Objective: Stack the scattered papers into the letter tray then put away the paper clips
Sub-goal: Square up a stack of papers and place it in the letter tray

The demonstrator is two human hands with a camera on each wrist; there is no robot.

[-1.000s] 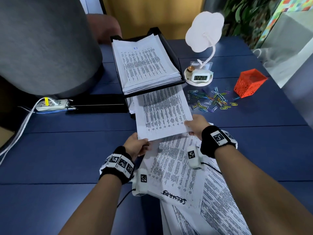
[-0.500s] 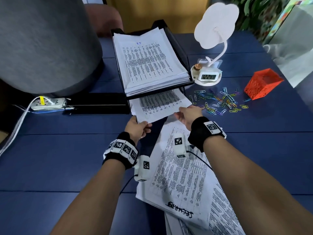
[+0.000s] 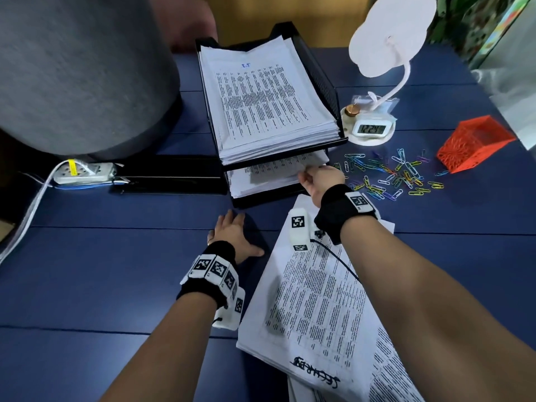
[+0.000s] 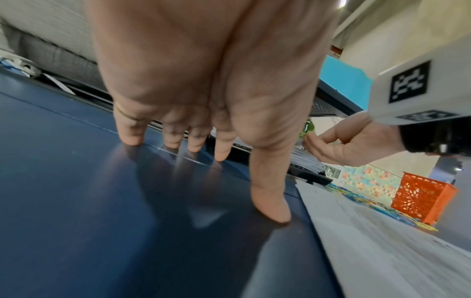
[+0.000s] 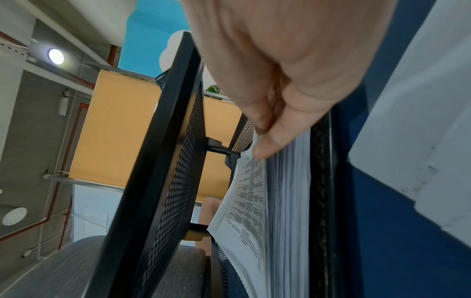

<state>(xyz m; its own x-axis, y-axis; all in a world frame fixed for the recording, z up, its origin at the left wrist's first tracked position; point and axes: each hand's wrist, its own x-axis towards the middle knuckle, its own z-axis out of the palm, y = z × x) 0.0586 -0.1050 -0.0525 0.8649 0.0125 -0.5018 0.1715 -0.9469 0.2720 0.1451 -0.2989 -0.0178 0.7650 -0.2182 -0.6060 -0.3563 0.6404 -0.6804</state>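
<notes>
Now right hand [image 3: 319, 181] fingers [image 5: 270, 141] pinched on sheet [image 3: 278, 171] corner, sheet nearly fully in lower letter tray [image 3: 261, 198]. Thin, floppy, prone to buckling; best held at near edge. Versus a second ago: slid in from half out. Left hand [image 3: 232, 236] released it, flat on table [image 3: 116, 271], fingers spread.

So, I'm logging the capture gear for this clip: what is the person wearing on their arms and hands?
Both forearms are bare, with no sleeves. Each wrist carries a black wristband ringed with white blocks printed with black square markers. A white camera pod with the same markers sits under the right wrist, trailing a thin black cable. The left hand wears a thin gold ring.
</notes>
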